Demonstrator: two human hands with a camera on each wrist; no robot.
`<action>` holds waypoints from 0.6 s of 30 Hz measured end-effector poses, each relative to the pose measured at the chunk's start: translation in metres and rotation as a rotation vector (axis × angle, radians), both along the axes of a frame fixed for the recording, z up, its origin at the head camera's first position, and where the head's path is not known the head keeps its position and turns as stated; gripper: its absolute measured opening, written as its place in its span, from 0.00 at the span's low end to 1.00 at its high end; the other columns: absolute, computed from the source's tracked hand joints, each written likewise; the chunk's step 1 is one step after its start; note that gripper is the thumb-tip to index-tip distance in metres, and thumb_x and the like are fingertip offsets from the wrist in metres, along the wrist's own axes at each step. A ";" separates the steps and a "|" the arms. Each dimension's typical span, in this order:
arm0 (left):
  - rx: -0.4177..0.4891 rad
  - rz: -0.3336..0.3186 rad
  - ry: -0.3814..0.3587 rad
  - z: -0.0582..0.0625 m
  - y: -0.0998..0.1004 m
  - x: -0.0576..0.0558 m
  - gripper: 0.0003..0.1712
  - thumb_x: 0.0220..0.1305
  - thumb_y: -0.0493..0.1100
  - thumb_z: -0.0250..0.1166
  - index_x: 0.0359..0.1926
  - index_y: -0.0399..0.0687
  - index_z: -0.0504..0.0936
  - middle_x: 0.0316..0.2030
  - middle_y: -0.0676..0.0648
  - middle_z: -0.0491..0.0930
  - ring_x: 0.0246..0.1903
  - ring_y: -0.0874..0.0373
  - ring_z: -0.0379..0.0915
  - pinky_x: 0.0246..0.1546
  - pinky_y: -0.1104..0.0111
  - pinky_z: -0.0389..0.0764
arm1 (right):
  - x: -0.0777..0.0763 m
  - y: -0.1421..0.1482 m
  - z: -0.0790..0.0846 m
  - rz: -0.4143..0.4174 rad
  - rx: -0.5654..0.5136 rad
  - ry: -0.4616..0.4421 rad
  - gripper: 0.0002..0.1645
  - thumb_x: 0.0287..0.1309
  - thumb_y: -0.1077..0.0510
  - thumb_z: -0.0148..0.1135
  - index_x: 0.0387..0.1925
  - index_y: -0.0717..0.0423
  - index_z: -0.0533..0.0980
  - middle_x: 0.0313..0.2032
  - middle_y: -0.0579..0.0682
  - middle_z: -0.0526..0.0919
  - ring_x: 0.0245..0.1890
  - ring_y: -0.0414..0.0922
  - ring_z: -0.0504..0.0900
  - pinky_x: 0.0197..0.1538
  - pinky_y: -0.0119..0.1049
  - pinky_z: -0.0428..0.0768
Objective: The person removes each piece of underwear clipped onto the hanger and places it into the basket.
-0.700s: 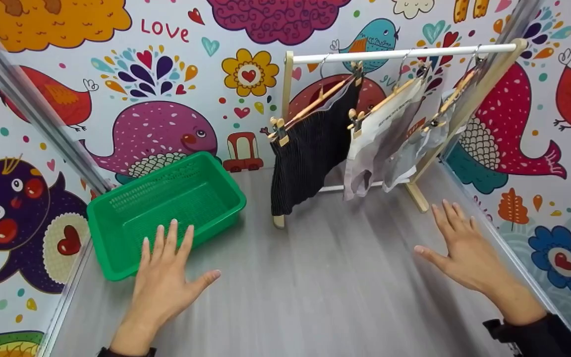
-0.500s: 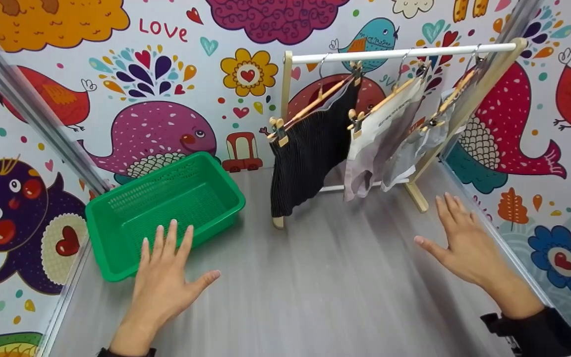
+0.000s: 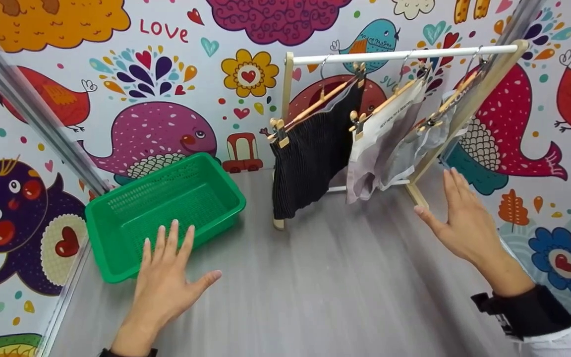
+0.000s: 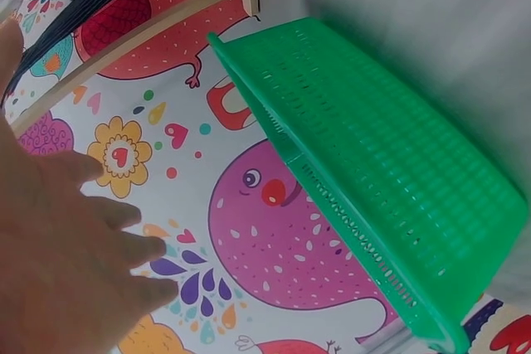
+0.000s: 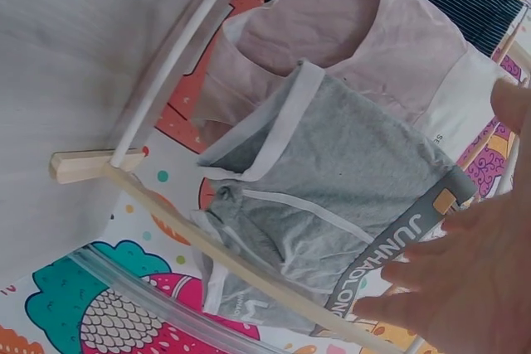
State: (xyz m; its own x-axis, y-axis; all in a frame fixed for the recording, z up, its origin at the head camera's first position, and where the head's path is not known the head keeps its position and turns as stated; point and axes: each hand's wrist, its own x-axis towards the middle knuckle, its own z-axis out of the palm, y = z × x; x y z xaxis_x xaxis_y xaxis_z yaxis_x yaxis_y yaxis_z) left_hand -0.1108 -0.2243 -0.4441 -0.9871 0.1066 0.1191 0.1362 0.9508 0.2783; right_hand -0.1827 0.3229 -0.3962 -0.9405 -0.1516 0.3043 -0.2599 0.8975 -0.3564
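Note:
My left hand [image 3: 164, 287], fingers spread and straight, hovers over the near edge of a green plastic basket [image 3: 164, 218] and holds nothing. On the right side my right hand [image 3: 466, 230] is held up in front of the rack, thumb out and nothing in it. A small clothes rack [image 3: 404, 54] carries three hangers with clips. From them hang black striped shorts [image 3: 310, 153], pale pink-and-white briefs [image 3: 384, 134] and grey boxer briefs [image 5: 332, 163] with a dark lettered waistband. In the right wrist view, the fingers are close to that waistband; contact cannot be told.
Patterned walls [image 3: 166, 69] with cartoon animals enclose the grey tabletop [image 3: 305, 287] at the back and sides. Metal profiles [image 3: 42, 104] run along the left corner. The rack's wooden foot [image 3: 417, 195] stands near the right wall.
My right hand has risen and moved forward toward the rack, its fingers closer together. The hanging clothes have shifted slightly. My left hand and the basket stay put.

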 end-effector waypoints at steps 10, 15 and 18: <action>0.005 0.001 0.005 -0.002 0.001 0.000 0.64 0.62 0.81 0.60 0.83 0.43 0.55 0.82 0.32 0.44 0.80 0.31 0.34 0.76 0.36 0.33 | -0.023 -0.014 0.017 -0.109 -0.170 0.053 0.60 0.73 0.35 0.59 0.83 0.65 0.39 0.82 0.66 0.42 0.80 0.67 0.47 0.69 0.76 0.55; 0.026 0.002 0.018 -0.004 0.002 -0.001 0.63 0.62 0.77 0.64 0.82 0.42 0.56 0.81 0.32 0.46 0.80 0.30 0.35 0.76 0.35 0.35 | -0.036 -0.019 0.023 -0.142 -0.248 0.068 0.62 0.71 0.33 0.59 0.84 0.61 0.38 0.83 0.63 0.40 0.79 0.68 0.50 0.68 0.77 0.57; 0.037 0.006 0.019 -0.005 0.003 -0.001 0.63 0.62 0.79 0.63 0.82 0.42 0.56 0.81 0.31 0.46 0.80 0.30 0.36 0.76 0.35 0.36 | -0.043 -0.022 0.027 -0.169 -0.293 0.068 0.63 0.71 0.32 0.59 0.84 0.60 0.37 0.83 0.63 0.40 0.78 0.69 0.51 0.69 0.77 0.57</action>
State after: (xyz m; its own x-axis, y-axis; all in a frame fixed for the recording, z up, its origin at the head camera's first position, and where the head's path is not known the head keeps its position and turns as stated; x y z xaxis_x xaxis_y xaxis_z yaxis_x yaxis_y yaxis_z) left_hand -0.1116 -0.2212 -0.4494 -0.9853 0.0954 0.1414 0.1357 0.9407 0.3109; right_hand -0.2259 0.3011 -0.3695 -0.9208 0.1075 0.3749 -0.1488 0.7916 -0.5926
